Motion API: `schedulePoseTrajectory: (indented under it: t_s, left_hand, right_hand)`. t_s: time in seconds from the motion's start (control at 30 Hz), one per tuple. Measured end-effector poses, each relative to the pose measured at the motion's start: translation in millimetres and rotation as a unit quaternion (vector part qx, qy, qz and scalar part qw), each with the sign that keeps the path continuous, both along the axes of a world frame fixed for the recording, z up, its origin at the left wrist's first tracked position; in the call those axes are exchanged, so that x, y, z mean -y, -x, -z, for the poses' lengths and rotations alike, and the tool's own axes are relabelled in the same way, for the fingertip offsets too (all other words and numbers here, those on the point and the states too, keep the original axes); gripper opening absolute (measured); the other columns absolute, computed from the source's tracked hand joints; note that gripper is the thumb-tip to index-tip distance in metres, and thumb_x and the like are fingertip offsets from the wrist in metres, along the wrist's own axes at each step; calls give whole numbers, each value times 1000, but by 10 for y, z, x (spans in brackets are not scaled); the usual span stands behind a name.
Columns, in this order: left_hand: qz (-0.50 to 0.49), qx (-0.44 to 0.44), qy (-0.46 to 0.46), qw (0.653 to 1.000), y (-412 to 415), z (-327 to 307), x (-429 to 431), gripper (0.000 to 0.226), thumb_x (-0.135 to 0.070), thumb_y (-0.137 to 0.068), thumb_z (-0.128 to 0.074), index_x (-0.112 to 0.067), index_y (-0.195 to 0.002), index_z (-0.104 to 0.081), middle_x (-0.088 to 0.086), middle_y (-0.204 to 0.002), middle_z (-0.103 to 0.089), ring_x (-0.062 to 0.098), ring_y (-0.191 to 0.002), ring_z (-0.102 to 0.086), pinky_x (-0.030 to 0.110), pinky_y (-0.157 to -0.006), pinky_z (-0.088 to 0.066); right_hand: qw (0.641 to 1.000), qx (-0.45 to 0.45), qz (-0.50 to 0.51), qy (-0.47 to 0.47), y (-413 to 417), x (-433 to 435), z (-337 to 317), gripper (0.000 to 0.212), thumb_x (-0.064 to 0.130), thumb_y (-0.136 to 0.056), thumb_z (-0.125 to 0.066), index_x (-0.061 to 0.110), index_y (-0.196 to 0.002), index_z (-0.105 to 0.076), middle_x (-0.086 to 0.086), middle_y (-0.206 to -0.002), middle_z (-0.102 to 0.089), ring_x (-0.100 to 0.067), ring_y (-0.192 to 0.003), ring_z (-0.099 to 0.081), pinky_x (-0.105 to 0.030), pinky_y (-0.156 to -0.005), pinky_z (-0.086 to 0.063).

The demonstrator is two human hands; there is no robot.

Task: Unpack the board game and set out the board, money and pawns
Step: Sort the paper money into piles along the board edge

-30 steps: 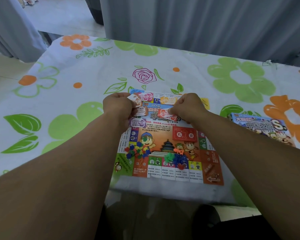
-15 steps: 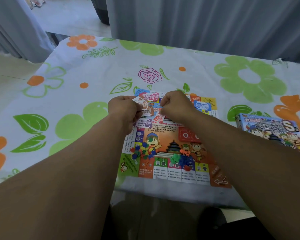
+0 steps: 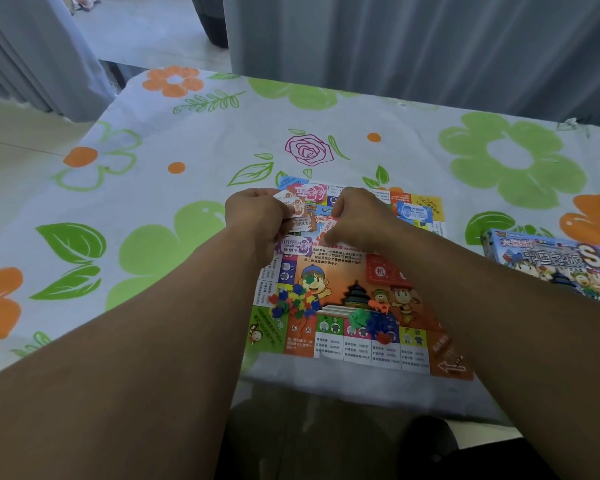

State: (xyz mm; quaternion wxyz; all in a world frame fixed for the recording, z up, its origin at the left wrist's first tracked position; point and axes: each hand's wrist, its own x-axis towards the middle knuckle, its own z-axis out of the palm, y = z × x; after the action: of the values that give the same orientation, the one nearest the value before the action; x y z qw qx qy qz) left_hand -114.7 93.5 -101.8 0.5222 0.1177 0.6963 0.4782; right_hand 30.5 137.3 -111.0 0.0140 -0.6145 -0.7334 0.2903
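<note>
Near counter (image 3: 326, 380) edge: paper board (image 3: 343, 344) flat, pawns (image 3: 293, 303) heaped on it. Beyond, money notes (image 3: 299, 220) over the board's far half, judged featherlight, limp, slippery when stacked; best pinched at a short edge. Left grip (image 3: 253, 216) pinching a fan of notes, right grip (image 3: 359, 216) closed on one red note (image 3: 329, 226), forearms outstretched, knuckles up.

A floral tablecloth (image 3: 361, 109) in green, orange and pink covers the table. Grey curtains (image 3: 413, 46) hang behind; pale floor (image 3: 14, 140) shows far left.
</note>
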Motion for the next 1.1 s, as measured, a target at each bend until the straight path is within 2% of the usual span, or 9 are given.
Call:
schedulePoseTrajectory:
  t_s: [0.13, 0.27, 0.33, 0.4, 0.47, 0.7, 0.87, 1.0, 1.1]
  left_hand:
    - [0, -2, -2, 1000, -1, 1, -5, 19, 6, -87, -66, -12, -92, -63, 14, -92, -72, 29, -90, -73, 41, -80, -62]
    - [2, 0, -5, 1000, -14, -17, -6, 21, 6, -87, -67, -11, -99, -64, 15, -95, -72, 29, -90, -73, 40, -78, -62]
    - [3, 1, -5, 1000, -24, -27, -8, 23, 6, -87, -67, -11, -101, -65, 15, -96, -71, 28, -87, -73, 39, -76, -63]
    - [3, 5, -7, 1000, -38, -43, -6, 24, 6, -87, -68, -11, -102, -65, 15, -97, -71, 26, -84, -73, 38, -74, -63]
    - [6, 7, -9, 1000, -64, -54, -6, 24, 6, -87, -67, -12, -103, -65, 14, -97, -71, 25, -83, -72, 38, -74, -63]
    - [10, 9, -9, 1000, -121, -48, -31, 29, 7, -87, -67, -12, -109, -65, 15, -99, -71, 28, -89, -73, 39, -76, -63]
    - [13, 1, -6, 1000, -104, -21, -32, 30, 7, -86, -68, -12, -110, -67, 14, -96, -71, 28, -89, -73, 41, -76, -63]
    - [28, 10, -2, 1000, -108, -27, -10, 30, 7, -84, -70, -11, -108, -67, 15, -96, -72, 30, -88, -73, 40, -77, -62]
    - [38, 20, -12, 999, -101, -45, 25, 27, 8, -83, -70, -9, -104, -67, 15, -95, -73, 30, -87, -73, 40, -78, -62]
  right_hand:
    - [1000, -5, -1, -15, -3, 1, 0, 43, 20, -72, -86, 10, -104, -59, -11, -104, -63, -28, -92, -61, -44, -79, -53]
    - [996, -82, 38, -27, -60, -16, -25, 14, 4, -82, -74, -6, -89, -67, -20, -90, -70, -37, -86, -68, -50, -77, -58]
    - [984, -150, 95, 6, -136, -48, -94, 8, 1, -85, -72, -3, -85, -66, -12, -79, -65, -30, -69, -64, -38, -61, -54]
    - [966, -206, 148, 41, -250, -71, -161, 5, 0, -87, -68, 3, -86, -64, -11, -76, -60, -21, -55, -52, -27, -46, -40]
    - [956, -221, 184, 55, -384, -79, -170, 5, 0, -89, -64, 5, -87, -65, -15, -75, -60, -20, -52, -46, -23, -42, -33]
    - [961, -188, 192, 59, -529, -93, -34, 12, 1, -85, -69, 8, -85, -59, -18, -72, -53, -22, -54, -46, -29, -47, -34]
    - [988, -59, 137, -40, -481, -161, 29, 17, 9, -78, -72, 11, -77, -55, -12, -73, -56, -25, -67, -57, -46, -63, -53]
    - [971, -218, 102, 15, -325, -76, -35, 24, 19, -88, -73, -3, -86, -63, -10, -77, -61, -18, -56, -54, -30, -52, -46]
    - [954, -283, 74, 70, -110, 31, -90, 31, 31, -92, -71, 0, -93, -66, -8, -71, -63, -15, -49, -50, -24, -42, -38]
